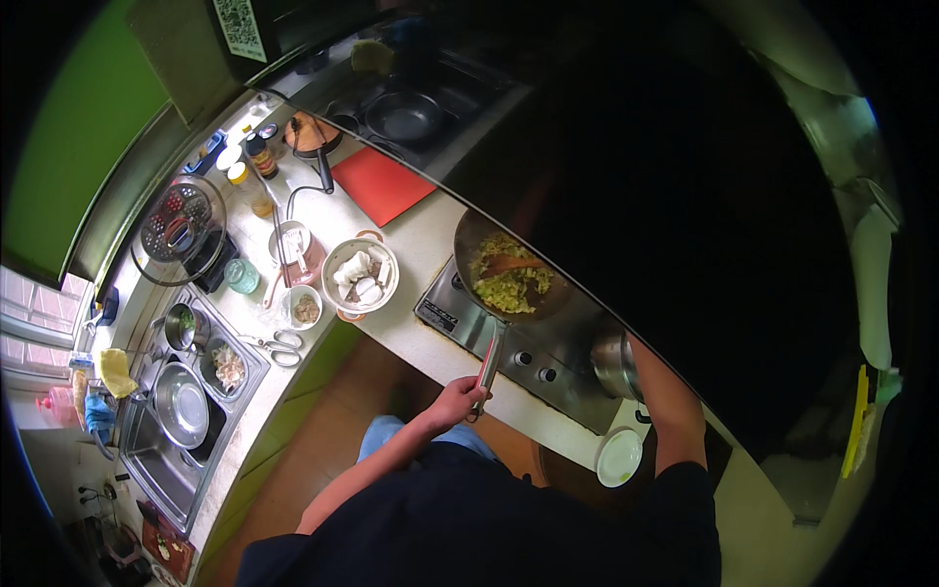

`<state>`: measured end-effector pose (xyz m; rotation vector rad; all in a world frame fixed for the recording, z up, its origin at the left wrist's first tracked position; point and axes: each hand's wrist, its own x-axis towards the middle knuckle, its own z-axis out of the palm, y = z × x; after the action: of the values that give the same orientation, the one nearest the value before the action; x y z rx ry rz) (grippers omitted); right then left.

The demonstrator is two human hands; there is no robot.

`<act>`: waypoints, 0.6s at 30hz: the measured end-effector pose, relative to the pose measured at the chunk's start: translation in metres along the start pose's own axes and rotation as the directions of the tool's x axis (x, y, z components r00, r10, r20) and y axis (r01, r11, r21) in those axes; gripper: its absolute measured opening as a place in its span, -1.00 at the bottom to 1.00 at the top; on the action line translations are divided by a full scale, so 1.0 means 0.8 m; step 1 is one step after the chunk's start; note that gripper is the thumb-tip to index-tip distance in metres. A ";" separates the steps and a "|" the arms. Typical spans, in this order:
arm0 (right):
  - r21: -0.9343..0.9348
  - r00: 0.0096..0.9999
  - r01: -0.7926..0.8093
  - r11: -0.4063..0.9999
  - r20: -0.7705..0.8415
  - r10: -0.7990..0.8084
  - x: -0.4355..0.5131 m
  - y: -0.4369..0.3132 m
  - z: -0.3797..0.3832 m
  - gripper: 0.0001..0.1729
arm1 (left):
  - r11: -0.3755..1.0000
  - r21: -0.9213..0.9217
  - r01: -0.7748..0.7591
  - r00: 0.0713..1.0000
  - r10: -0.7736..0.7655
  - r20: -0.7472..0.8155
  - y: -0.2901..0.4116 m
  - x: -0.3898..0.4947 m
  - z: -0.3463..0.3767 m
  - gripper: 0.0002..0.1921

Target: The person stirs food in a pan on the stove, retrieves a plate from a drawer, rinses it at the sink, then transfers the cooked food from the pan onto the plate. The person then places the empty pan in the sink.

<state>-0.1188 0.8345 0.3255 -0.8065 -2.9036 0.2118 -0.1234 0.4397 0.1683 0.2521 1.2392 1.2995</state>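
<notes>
My left hand (456, 403) grips the long handle of a frying pan (554, 301) that sits over the gas stove (506, 359). Chopped yellow-green food (506, 293) lies in the pan, with a wooden spatula (517, 263) resting across it. My right forearm reaches up behind the dark range hood's edge, which hides the right hand and whatever it touches. A steel pot (615, 359) stands beside that forearm. Close below the pot, a white plate (619, 458) with a small green scrap on it is at the counter's edge.
Left of the stove stand a white pot with food (360, 277), a small bowl of meat (302, 307), kitchen scissors (280, 348), a glass jar (242, 276) and a red board (381, 185). The sink (158, 469) holds metal bowls. The hood (631, 220) overhangs the stove.
</notes>
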 end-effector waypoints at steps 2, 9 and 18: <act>0.011 0.998 0.060 0.998 -0.024 -0.060 -0.028 -0.007 -0.014 -0.56 | 1.000 0.004 -0.005 1.000 0.005 0.008 0.000 0.001 -0.001 -0.62; 0.164 0.974 -0.047 0.985 0.227 0.008 -0.147 -0.057 -0.088 -0.57 | 0.999 0.046 0.008 1.000 -0.007 -0.010 0.005 0.000 -0.002 -0.67; -0.029 0.988 -0.146 0.989 0.045 0.147 -0.126 -0.138 -0.027 -0.70 | 0.997 -0.064 0.034 0.999 -0.035 -0.018 0.004 -0.001 0.001 -0.68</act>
<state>-0.0849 0.6909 0.3572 -1.0343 -2.8970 0.2106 -0.1246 0.4404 0.1710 0.1720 1.2106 1.3119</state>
